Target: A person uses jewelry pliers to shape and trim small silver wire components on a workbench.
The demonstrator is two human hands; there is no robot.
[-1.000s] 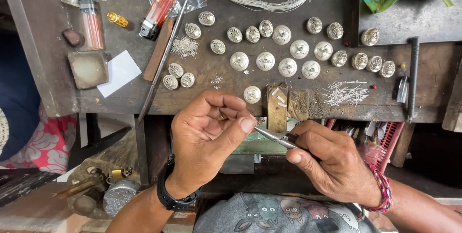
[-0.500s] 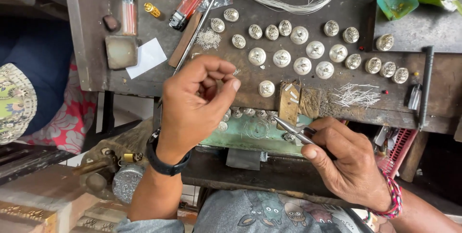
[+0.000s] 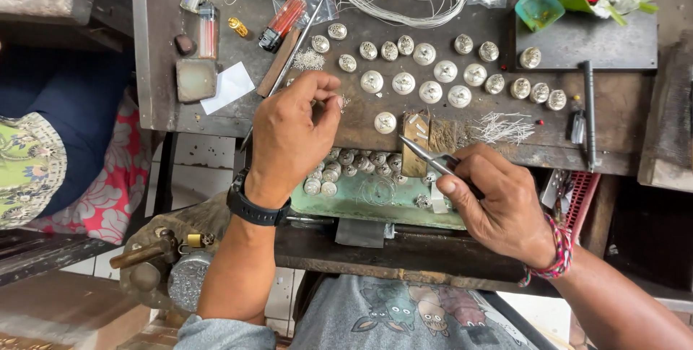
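My left hand (image 3: 292, 133) hovers over the dark, worn wooden bench (image 3: 621, 104), fingertips pinched together near the small heap of silver granules (image 3: 309, 59); whether anything sits in that grip I cannot tell. My right hand (image 3: 498, 202) closes on slim steel tweezers (image 3: 426, 156), their tips pointing toward the round, domed silver buttons (image 3: 431, 91) laid in rows. Beneath lies a green tray (image 3: 375, 202).

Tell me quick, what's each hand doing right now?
Left hand: fingers pinched together over the workbench; anything between them is too small to tell.
Right hand: closed, holding metal tweezers.
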